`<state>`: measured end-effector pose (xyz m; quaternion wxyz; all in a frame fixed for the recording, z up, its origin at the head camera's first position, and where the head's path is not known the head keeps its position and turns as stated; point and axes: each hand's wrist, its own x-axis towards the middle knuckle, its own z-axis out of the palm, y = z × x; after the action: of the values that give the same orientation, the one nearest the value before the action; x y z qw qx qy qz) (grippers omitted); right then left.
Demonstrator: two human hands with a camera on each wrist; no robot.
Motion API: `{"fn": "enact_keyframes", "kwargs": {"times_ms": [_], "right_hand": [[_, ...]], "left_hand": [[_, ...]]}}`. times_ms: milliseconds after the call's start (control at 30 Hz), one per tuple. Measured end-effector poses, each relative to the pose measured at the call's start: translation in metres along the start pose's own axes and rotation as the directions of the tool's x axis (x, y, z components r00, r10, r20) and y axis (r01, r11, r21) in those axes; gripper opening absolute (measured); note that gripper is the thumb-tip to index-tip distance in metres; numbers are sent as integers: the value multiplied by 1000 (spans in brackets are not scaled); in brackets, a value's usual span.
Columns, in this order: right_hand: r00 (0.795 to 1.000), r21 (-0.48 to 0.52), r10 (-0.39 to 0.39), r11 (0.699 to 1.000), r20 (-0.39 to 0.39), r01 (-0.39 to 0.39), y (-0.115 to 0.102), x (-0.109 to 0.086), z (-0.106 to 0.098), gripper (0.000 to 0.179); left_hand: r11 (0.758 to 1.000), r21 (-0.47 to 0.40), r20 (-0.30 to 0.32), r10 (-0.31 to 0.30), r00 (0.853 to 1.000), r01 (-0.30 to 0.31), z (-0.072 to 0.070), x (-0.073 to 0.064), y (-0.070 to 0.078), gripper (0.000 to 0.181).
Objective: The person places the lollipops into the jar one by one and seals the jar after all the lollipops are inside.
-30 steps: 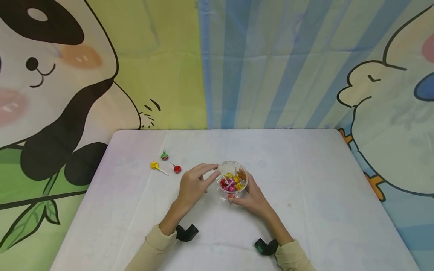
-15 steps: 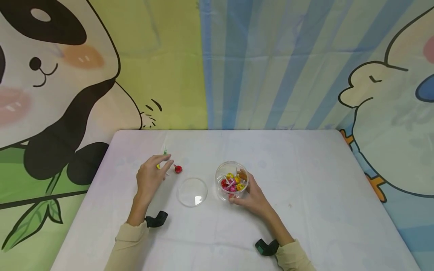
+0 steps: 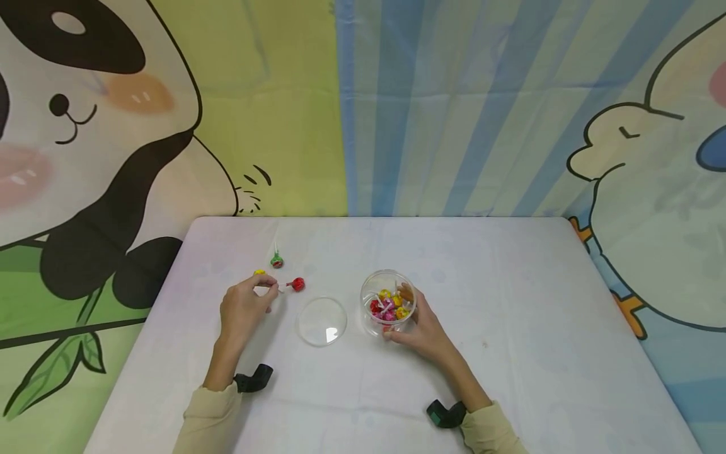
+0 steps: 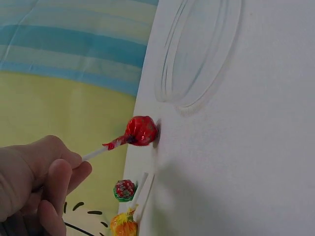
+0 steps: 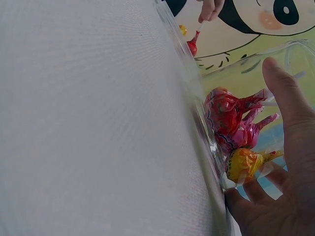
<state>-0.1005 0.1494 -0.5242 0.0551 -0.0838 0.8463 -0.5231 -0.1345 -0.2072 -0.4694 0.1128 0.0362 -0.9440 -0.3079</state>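
Between thumb and forefinger my left hand (image 3: 244, 308) pinches the white stick of a red-wrapped lollipop (image 4: 141, 131); its head hangs close over the table. Beyond that hand lie a green lollipop (image 3: 276, 260) and a yellow lollipop (image 4: 124, 224), the latter partly covered by the hand in the head view. My right hand (image 3: 425, 328) grips the side of a clear round tub (image 3: 388, 275), thumb in front and fingers behind. Inside it are several lollipops in red, pink (image 5: 245, 135) and yellow (image 5: 242, 164) wrappers, sticks pointing various ways.
A clear round lid (image 3: 321, 322) lies flat on the white-covered table (image 3: 510, 302), between the left hand and the tub. Behind the table's far edge hangs a printed cloth backdrop (image 3: 454, 107) with cartoon animals.
The left hand has left the tub's rim and moved left, the lid now lying on the table. It has since taken the red lollipop's stick. The right hand stays on the tub.
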Motion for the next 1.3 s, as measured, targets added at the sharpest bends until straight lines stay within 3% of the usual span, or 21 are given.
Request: {"fn": "enact_keyframes", "kwargs": {"times_ms": [200,300,400,500,567,700,867,967,1133,1200,1300], "right_hand": [[1000,2,0,1000,5,0,1,0,0,106],[1000,0,7,1000,10,-7,1,1,1,106],[1000,2,7,1000,9,-7,1,1,1,107],[1000,0,3,1000,9,-3,0,1,1,107],[1000,-4,2,1000,9,-2,0,0,0,107],[1000,-9,1,1000,7,-1,0,0,0,106],[1000,-5,-1,1000,5,1,0,0,-1,106],[1000,-9,1,1000,4,-1,0,0,0,106],[1000,-10,-9,1000,5,9,0,0,0,107],[1000,-8,-21,1000,7,21,1,0,0,107],[999,-6,-33,999,6,33,1,0,0,106]], "left_hand": [[999,17,93,-36,995,35,4,-5,-6,16],[998,-60,76,-9,997,14,8,-7,-7,14],[980,-199,30,18,999,-12,12,-8,-5,13],[936,-352,-5,15,1000,-16,13,-11,1,15],[893,-449,-10,12,1000,-15,12,-13,8,17],[796,-598,-32,94,995,-94,5,-16,31,18],[694,-675,-84,266,960,-251,2,-17,64,12],[662,-689,-76,336,939,-293,6,-17,81,11],[639,-698,-43,412,910,-323,18,-16,99,11],[651,-682,-24,436,900,-334,24,-17,104,10],[692,-637,26,461,887,-340,33,-18,113,10]]}}
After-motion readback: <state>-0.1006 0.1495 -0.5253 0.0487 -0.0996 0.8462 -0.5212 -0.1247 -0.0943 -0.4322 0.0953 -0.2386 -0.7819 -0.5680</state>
